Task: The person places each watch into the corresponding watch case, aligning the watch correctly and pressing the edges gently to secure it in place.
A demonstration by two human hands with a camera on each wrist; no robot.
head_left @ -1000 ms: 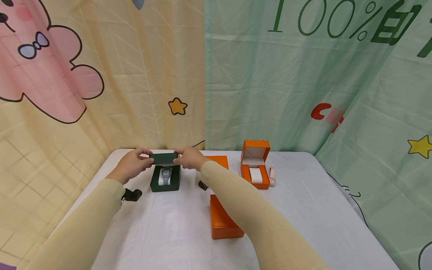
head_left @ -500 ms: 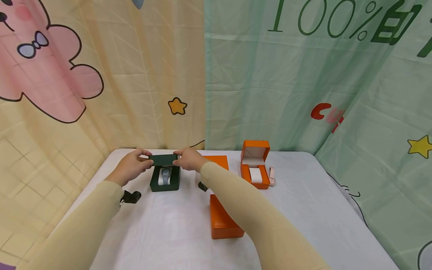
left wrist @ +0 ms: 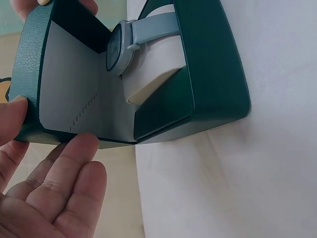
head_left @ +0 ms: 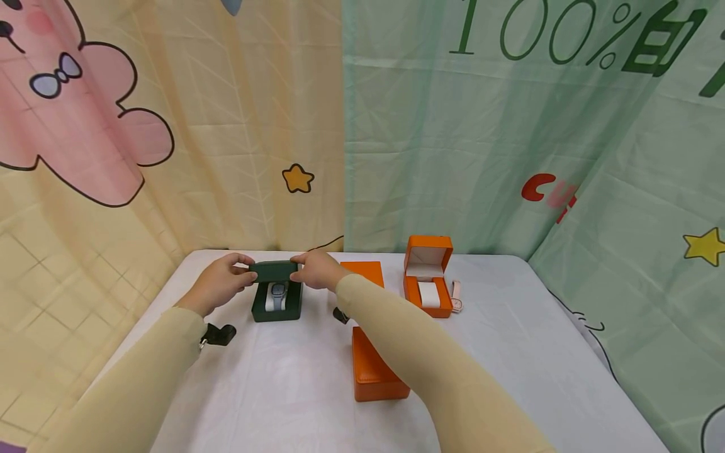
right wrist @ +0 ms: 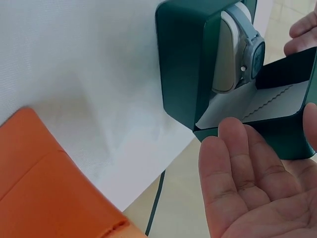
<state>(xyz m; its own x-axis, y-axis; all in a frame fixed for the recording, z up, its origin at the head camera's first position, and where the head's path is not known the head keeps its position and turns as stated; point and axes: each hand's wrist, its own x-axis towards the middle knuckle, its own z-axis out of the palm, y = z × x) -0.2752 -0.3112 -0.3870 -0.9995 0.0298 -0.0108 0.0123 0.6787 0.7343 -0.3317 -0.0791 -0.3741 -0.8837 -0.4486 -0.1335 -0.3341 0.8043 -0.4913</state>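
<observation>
A green watch box (head_left: 277,316) stands on the white-covered table, its hinged lid (head_left: 273,272) tilted partway over the base. Inside, a wristwatch (head_left: 277,294) with a pale blue-grey strap is wrapped round a white cushion (left wrist: 153,72). My left hand (head_left: 218,283) holds the lid's left end, thumb on the outer face and fingers at the side edge. At the opposite end my right hand (head_left: 321,270) grips the lid the same way, thumb (right wrist: 310,124) on its outside. The pale lining of the lid shows in both wrist views.
An orange watch box (head_left: 428,305) stands with its lid raised at the back right, a pink-strapped watch (head_left: 456,299) beside it. Nearer lies a closed orange box (head_left: 381,384), partly under my right sleeve. Another orange item (head_left: 365,270) shows behind my right wrist.
The green lid has tipped forward and down a little over the watch, both hands moving with it. The left forearm has shifted slightly left. The orange boxes are still.
</observation>
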